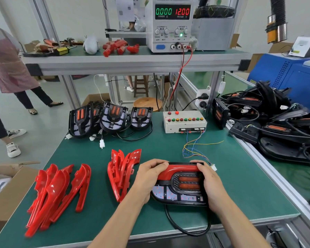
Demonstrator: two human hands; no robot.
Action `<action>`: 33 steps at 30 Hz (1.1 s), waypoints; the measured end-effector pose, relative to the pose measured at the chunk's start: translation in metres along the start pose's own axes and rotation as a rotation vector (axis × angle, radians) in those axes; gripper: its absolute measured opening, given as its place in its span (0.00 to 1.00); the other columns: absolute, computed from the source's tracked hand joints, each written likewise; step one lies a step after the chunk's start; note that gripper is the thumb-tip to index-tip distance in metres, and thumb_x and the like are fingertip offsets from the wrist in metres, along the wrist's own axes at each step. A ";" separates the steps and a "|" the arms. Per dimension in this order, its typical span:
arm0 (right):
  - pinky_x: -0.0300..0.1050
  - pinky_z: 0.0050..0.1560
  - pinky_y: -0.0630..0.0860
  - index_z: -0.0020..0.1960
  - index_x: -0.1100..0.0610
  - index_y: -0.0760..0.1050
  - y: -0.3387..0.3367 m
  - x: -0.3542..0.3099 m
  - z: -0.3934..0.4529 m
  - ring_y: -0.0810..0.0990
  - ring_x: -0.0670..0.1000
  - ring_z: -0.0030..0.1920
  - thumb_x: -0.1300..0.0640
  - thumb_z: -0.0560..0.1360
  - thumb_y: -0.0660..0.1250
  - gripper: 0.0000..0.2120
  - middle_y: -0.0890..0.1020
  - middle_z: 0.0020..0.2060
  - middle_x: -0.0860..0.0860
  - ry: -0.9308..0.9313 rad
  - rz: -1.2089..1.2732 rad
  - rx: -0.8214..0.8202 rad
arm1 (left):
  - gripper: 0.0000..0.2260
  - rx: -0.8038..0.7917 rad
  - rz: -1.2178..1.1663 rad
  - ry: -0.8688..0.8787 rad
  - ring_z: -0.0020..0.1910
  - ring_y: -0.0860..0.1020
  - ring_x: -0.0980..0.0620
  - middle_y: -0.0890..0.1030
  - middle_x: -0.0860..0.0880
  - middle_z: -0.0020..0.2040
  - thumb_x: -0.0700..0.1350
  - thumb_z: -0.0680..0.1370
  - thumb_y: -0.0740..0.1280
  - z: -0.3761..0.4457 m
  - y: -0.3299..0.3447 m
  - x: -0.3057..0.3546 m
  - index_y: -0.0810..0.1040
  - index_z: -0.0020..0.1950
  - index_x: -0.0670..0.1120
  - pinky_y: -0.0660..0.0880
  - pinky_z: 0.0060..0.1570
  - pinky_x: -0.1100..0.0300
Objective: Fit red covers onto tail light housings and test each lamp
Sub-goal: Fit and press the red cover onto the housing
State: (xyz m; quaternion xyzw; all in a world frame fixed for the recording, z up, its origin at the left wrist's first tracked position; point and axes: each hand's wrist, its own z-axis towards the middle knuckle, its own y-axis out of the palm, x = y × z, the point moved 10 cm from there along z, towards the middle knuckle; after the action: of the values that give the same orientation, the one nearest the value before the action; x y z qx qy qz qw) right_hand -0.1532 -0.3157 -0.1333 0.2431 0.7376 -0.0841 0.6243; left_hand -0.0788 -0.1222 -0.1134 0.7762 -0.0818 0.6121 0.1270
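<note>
Left hand (pixel 147 181) and right hand (pixel 210 185) both gripped one tail light housing (pixel 179 196) on the green bench (pixel 240 194). A red cover (pixel 177 171) sat along its far edge under the fingers.

a: what's the bench like?
b: a green-topped table (pixel 222 185) on an aluminium frame, with a grey upper shelf (pixel 132 59).
a: and beyond?
b: pale walls (pixel 75 17), a glossy light floor (pixel 43 129), a wooden stool (pixel 140 85), a blue cabinet (pixel 290 76), a cardboard box (pixel 9 194) at left.
</note>
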 end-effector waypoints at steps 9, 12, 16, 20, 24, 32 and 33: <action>0.59 0.47 0.84 0.50 0.52 0.83 0.001 0.002 0.002 0.86 0.60 0.44 0.57 0.82 0.59 0.13 0.86 0.46 0.60 0.015 0.034 -0.016 | 0.07 0.054 -0.020 -0.024 0.40 0.84 0.55 0.88 0.47 0.44 0.40 0.77 0.72 0.001 -0.001 -0.002 0.89 0.43 0.48 0.78 0.41 0.64; 0.49 0.41 0.84 0.53 0.47 0.83 -0.001 -0.004 -0.001 0.86 0.52 0.43 0.59 0.83 0.59 0.14 0.87 0.46 0.51 -0.042 0.012 0.005 | 0.05 0.043 -0.036 0.020 0.38 0.83 0.59 0.88 0.50 0.42 0.40 0.77 0.73 -0.002 -0.002 0.000 0.88 0.44 0.48 0.76 0.38 0.70; 0.41 0.43 0.82 0.58 0.42 0.80 0.001 -0.017 -0.007 0.85 0.44 0.47 0.60 0.84 0.59 0.16 0.84 0.49 0.42 -0.179 -0.100 -0.009 | 0.07 0.037 -0.008 -0.010 0.36 0.81 0.59 0.86 0.51 0.39 0.40 0.77 0.73 0.000 -0.003 -0.001 0.87 0.40 0.49 0.75 0.36 0.70; 0.35 0.62 0.71 0.60 0.43 0.76 0.004 -0.047 -0.020 0.77 0.42 0.62 0.58 0.81 0.67 0.12 0.79 0.57 0.39 -0.517 -0.536 -0.002 | 0.08 0.067 -0.005 -0.035 0.36 0.82 0.59 0.87 0.51 0.39 0.42 0.77 0.73 0.000 -0.005 -0.002 0.87 0.39 0.50 0.75 0.36 0.69; 0.30 0.64 0.67 0.56 0.44 0.79 0.010 -0.056 -0.021 0.76 0.41 0.64 0.58 0.77 0.73 0.12 0.78 0.58 0.37 -0.621 -0.766 -0.135 | 0.09 0.073 -0.012 -0.036 0.33 0.82 0.60 0.86 0.52 0.37 0.41 0.76 0.73 0.002 -0.004 -0.002 0.87 0.37 0.50 0.74 0.32 0.70; 0.35 0.57 0.72 0.52 0.45 0.78 0.021 -0.075 -0.009 0.79 0.43 0.56 0.54 0.77 0.73 0.07 0.81 0.52 0.38 -0.657 -0.970 -0.282 | 0.09 0.055 -0.032 -0.051 0.31 0.80 0.56 0.84 0.48 0.34 0.46 0.77 0.73 0.001 -0.003 -0.003 0.85 0.37 0.46 0.73 0.30 0.70; 0.34 0.58 0.71 0.53 0.45 0.78 0.021 -0.076 -0.010 0.79 0.43 0.57 0.54 0.78 0.73 0.07 0.81 0.53 0.38 -0.671 -0.949 -0.283 | 0.10 0.051 -0.033 -0.051 0.31 0.80 0.56 0.84 0.48 0.34 0.46 0.77 0.73 0.001 -0.003 -0.003 0.85 0.37 0.46 0.74 0.30 0.69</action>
State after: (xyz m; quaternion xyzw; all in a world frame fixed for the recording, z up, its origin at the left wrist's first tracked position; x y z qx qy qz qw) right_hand -0.1444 -0.3131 -0.0541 -0.2386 0.5321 -0.3269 0.7437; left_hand -0.0774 -0.1200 -0.1171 0.7957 -0.0563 0.5919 0.1151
